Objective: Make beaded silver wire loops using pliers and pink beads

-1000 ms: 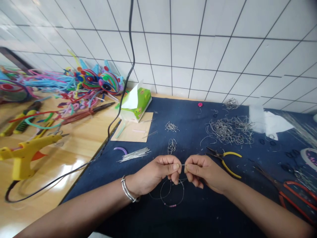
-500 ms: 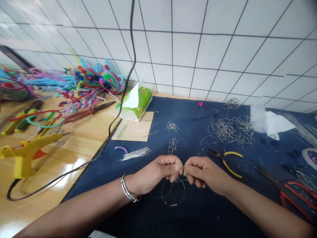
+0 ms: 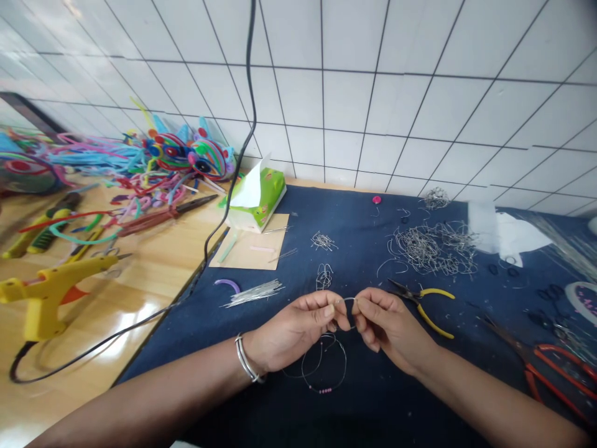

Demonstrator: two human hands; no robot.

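Note:
My left hand (image 3: pixel 296 326), with a silver bangle (image 3: pixel 245 361) on its wrist, pinches a thin wire (image 3: pixel 347 299) between thumb and fingers. The wire arches across a small gap to my right hand (image 3: pixel 394 326), which pinches its other side. Just below the hands lies a thin wire loop (image 3: pixel 346 367) with several small pink beads (image 3: pixel 325 391) at its near edge. Beyond my fingers sits a small bundle of bent wires (image 3: pixel 323 277). To the right of my right hand lie yellow-handled pliers (image 3: pixel 436 292), jaws towards the back left.
Straight wires (image 3: pixel 256 292) lie left on the blue cloth (image 3: pixel 354 249). A tangled wire heap (image 3: pixel 429 246) is back right; red-handled cutters (image 3: pixel 532 361) lie at the right. A yellow glue gun (image 3: pixel 51 289), its cable and a tissue pack (image 3: pixel 261 199) stand left.
My hands have moved slightly apart, my right hand shifting right. The wire between them now shows as a small arch. The view has tilted slightly.

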